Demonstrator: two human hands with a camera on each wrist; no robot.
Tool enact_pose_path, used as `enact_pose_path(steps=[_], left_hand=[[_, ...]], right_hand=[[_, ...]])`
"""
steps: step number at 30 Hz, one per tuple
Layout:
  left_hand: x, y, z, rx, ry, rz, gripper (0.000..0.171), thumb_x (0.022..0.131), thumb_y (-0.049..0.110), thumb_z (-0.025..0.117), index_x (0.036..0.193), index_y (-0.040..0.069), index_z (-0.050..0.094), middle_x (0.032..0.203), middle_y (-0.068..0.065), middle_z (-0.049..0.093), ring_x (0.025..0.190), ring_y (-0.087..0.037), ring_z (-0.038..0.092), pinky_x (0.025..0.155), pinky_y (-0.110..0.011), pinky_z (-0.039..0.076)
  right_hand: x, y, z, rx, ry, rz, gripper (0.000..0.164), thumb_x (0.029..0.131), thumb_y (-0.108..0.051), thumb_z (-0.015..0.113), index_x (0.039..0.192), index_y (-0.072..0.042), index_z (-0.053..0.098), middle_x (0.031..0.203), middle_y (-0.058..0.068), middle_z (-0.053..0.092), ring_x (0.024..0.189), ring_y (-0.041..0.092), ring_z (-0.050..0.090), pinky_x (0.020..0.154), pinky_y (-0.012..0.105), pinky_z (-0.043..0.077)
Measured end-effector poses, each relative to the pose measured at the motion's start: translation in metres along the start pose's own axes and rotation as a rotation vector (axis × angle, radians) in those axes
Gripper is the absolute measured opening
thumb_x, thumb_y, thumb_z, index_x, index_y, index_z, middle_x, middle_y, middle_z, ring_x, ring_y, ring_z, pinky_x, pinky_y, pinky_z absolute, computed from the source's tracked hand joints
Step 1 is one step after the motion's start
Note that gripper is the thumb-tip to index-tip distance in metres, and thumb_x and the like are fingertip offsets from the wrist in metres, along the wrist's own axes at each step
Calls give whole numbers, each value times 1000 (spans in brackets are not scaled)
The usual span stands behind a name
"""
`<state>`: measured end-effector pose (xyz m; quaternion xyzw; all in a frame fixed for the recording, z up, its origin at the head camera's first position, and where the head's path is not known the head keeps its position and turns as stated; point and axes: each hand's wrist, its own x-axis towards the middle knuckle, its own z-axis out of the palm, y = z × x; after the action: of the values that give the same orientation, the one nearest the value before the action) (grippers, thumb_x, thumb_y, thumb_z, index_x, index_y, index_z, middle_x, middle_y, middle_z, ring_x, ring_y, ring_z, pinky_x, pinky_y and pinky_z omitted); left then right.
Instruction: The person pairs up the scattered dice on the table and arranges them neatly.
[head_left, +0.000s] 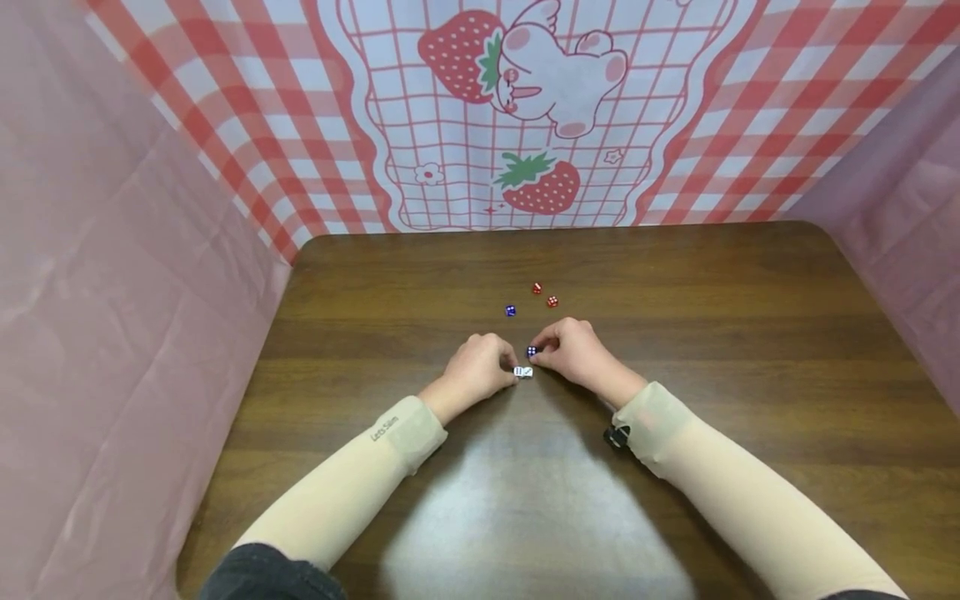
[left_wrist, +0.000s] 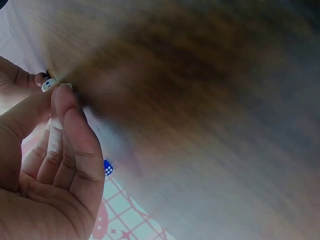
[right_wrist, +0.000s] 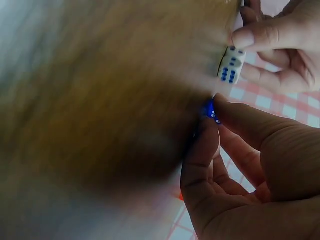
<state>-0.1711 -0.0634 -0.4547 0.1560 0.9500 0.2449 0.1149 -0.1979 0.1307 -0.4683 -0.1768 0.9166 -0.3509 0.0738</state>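
Two white dice with dark pips (head_left: 523,372) sit side by side on the wooden table, near its middle. My left hand (head_left: 477,367) pinches the left one between thumb and fingers; both white dice (right_wrist: 231,66) show in the right wrist view. Just behind them, my right hand (head_left: 576,354) pinches a blue die (head_left: 532,352) with white pips between thumb and finger. In the right wrist view that blue die (right_wrist: 211,111) is partly hidden by the fingertips. Part of a white die (left_wrist: 48,85) appears beyond the left fingertips in the left wrist view.
Another blue die (head_left: 511,310) lies farther back, with two red dice (head_left: 537,288) (head_left: 552,301) beyond it to the right. The brown wooden table (head_left: 360,283) ends at a red-and-white checked cloth (head_left: 262,108). Pink cloth (head_left: 120,292) hangs along the sides.
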Motion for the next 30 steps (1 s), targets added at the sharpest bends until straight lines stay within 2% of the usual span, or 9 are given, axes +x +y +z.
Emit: enact_pose_path(steps=[15,19,23,26,30], left_hand=[[0,2,-2,-3,-5,-11,12,80,21,89,87,21,79,90,5,71,83,-20,64,69,-38,53],[0,1,-2,-13,-13,-11,13,79,21,89,87,21,78,85,6,68,75,-17,62,65,-36,52],[0,0,-3,-68,-43,-14,14,80,18,89,88,18,78,80,4,67,54,-12,62,56,-30,52],[-1,-2,-4,-125,-66,-10,15,80,15,89,90,15,78,82,0,69,43,-11,61,49,-27,52],[-1,-6,-9,-197,-89,-12,18,81,11,88,96,9,78,86,-5,71,45,-15,63,45,-27,53]], right_hand=[[0,-4,5,-13,11,-32,11,80,-9,84,90,-8,81,65,-9,65,62,9,58,62,31,48],[-1,-3,5,-9,14,-28,11,80,-9,85,90,-8,81,65,-9,65,62,9,58,63,31,48],[-1,-4,5,-12,9,-27,11,80,-10,85,90,-9,81,65,-9,64,62,9,58,62,31,48],[-1,-4,5,-10,5,-25,11,80,-10,85,90,-8,80,65,-8,64,62,10,58,62,32,48],[-1,-5,5,-12,-1,-18,11,81,-10,86,90,-8,80,65,-8,64,62,10,58,63,32,48]])
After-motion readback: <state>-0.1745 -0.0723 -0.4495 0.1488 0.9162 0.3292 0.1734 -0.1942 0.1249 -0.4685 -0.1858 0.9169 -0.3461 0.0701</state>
